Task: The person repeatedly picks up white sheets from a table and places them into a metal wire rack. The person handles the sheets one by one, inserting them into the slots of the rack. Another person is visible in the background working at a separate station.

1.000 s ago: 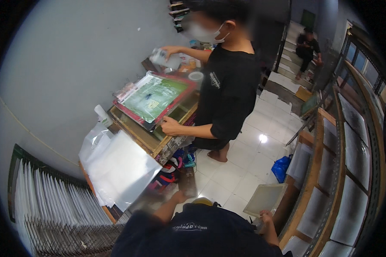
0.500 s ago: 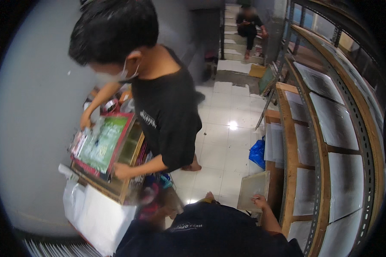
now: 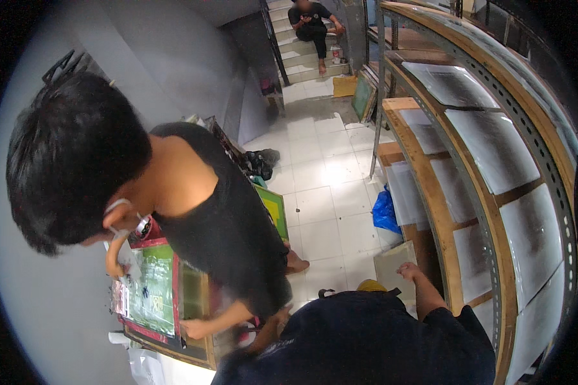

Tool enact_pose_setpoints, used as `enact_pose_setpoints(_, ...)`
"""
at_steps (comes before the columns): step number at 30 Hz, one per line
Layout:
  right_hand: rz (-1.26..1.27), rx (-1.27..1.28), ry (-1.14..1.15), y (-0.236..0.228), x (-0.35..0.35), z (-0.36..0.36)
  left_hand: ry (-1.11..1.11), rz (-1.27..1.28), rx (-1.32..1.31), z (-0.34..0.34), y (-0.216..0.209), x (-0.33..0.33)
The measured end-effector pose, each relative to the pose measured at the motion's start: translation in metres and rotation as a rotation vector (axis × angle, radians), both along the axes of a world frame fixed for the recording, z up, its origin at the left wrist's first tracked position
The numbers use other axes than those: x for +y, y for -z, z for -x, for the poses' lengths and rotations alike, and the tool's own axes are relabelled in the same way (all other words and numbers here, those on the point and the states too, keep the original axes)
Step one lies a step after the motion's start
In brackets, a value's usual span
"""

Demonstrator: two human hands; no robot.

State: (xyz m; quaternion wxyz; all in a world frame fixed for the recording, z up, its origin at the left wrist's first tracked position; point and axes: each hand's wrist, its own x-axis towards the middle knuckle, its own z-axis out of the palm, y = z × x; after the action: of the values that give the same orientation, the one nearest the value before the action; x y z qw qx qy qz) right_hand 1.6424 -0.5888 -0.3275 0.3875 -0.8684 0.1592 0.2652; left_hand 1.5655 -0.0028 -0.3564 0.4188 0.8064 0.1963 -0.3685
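Note:
My right hand (image 3: 407,272) is closed at the right edge of a flat, pale screen-printing frame (image 3: 390,262), in front of my body and beside the shelves. My torso hides the lower part of that frame. My left hand (image 3: 281,318) hangs low beside the co-worker's hip; it is partly hidden and blurred, so its fingers cannot be made out. At the left, a co-worker in a black shirt (image 3: 221,218) leans over a red-edged board with a green and white print (image 3: 154,289). One of the co-worker's hands (image 3: 196,328) rests at its edge.
A tall rack (image 3: 494,224) holding white sheets runs along the right. A blue plastic bag (image 3: 385,212) lies on the tiled floor at its foot. Far off, another person (image 3: 313,29) sits on steps. Framed panels (image 3: 364,93) lean near the rack's far end.
My view has swung, and the co-worker appears larger and lower left. My right hand and the pale frame sit higher in the picture. The co-worker's head has bent lower over the board.

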Motion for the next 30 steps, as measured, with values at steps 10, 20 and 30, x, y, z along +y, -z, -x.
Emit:
enact_pose_setpoints(10, -0.015, 0.271, -0.112, 0.015, 0.000, -0.151, 0.098, -0.249, 0.060, -0.097, 0.013, 0.027)
enact_pose_setpoints(20, -0.319, -0.542, -0.049, -0.086, 0.053, -0.485, -0.247, -0.093, -0.171, -0.275, -0.018, -0.083)
enact_pose_setpoints(30, -0.882, -1.239, 0.113, -0.429, 0.095, -0.652, -0.270, -0.169, 0.009, -0.294, 0.012, -0.115)
